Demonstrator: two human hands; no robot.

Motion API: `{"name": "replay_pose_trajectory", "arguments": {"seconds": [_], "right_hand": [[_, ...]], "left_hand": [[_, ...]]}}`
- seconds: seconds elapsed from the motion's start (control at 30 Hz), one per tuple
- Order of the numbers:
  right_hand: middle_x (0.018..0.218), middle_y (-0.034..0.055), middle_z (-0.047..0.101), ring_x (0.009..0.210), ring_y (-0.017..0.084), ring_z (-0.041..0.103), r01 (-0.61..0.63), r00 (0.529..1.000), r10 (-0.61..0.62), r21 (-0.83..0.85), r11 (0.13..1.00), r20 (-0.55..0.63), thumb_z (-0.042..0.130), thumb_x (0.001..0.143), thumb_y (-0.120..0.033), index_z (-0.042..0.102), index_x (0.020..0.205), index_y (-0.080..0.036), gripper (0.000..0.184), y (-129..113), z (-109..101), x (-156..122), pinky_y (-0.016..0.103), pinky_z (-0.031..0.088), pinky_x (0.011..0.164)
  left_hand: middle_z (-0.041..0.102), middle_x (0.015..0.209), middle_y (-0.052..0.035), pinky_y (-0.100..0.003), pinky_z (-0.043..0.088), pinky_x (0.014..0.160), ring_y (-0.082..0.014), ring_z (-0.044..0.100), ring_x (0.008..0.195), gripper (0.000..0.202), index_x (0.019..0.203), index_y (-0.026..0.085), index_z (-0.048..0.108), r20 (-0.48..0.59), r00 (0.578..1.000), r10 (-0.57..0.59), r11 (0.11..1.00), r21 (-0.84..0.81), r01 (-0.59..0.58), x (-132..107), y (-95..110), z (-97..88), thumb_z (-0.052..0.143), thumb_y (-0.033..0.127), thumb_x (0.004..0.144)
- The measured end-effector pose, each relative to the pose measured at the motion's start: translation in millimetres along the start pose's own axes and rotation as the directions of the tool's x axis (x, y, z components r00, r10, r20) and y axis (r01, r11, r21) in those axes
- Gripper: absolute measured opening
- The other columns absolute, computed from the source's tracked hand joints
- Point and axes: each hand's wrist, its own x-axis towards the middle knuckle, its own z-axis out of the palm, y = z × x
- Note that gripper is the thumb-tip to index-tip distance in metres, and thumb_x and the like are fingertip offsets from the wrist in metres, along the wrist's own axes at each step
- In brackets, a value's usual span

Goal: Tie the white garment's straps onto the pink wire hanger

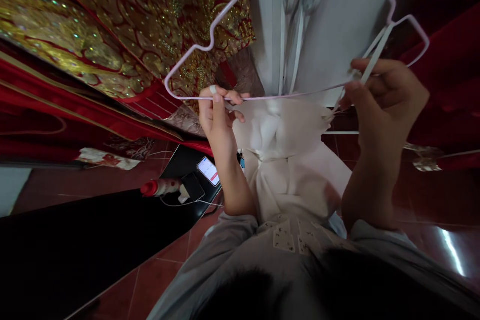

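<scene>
A pale pink wire hanger (225, 15) is held up in front of me, its bottom bar running across the middle of the view. My left hand (217, 110) is closed around the left part of that bar and the white garment (288, 160) hanging below it. My right hand (382, 95) pinches a white strap (375, 55) of the garment at the hanger's right shoulder notch. The garment drapes down toward my grey-sleeved arms.
Red and gold embroidered garments (112, 25) hang at the left, more red fabric (450, 85) at the right. A black surface (75, 245) holds a lit phone (209, 170), a dark device (193, 186) and a red-capped bottle (161, 187). Red tiled floor (431, 200) lies below.
</scene>
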Motion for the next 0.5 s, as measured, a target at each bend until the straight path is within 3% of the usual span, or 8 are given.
{"name": "replay_pose_trajectory", "arguments": {"seconds": [0.13,0.27,0.4,0.5], "right_hand": [[0.08,-0.0001,0.069,0.062,0.009,0.051,0.029,0.991,-0.028,0.002,1.0,-0.13,0.083,0.076,-0.022,0.083,0.106,-0.025,0.03,14,-9,10,0.026,0.039,0.056],[0.065,-0.003,0.066,0.051,0.009,0.053,-0.082,0.972,0.096,0.071,0.994,-0.216,0.079,0.067,-0.015,0.082,0.091,-0.025,0.026,21,-19,7,0.026,0.04,0.05],[0.062,0.0008,0.067,0.055,0.012,0.062,-0.33,0.944,0.331,0.037,0.943,-0.018,0.078,0.069,-0.017,0.08,0.075,-0.021,0.007,10,-29,6,0.032,0.055,0.057],[0.065,0.0025,0.069,0.059,0.015,0.068,-0.385,0.921,0.377,0.078,0.92,0.101,0.085,0.069,-0.022,0.08,0.073,-0.022,0.007,3,-36,11,0.038,0.062,0.064]], "left_hand": [[0.064,0.083,-0.0035,-0.024,0.044,0.052,-0.0205,0.073,0.087,0.035,0.102,0.026,0.056,-0.011,1.0,-0.02,0.999,0.04,0.021,-1,-2,-0.1,0.069,0.059,0.101],[0.065,0.084,-0.0031,-0.025,0.049,0.055,-0.0212,0.075,0.091,0.038,0.103,0.027,0.056,-0.011,0.999,-0.048,0.999,0.017,0.048,0,-3,-2.2,0.071,0.062,0.098],[0.066,0.083,-0.0029,-0.022,0.046,0.049,-0.0207,0.077,0.09,0.036,0.101,0.028,0.058,0.035,0.998,-0.057,0.997,-0.053,0.058,0,-2,-2.5,0.075,0.059,0.098],[0.068,0.081,-0.0024,-0.022,0.043,0.045,-0.0199,0.078,0.084,0.028,0.098,0.027,0.062,0.059,0.998,-0.006,0.992,-0.128,0.014,-2,-1,-0.5,0.076,0.051,0.1]]}}
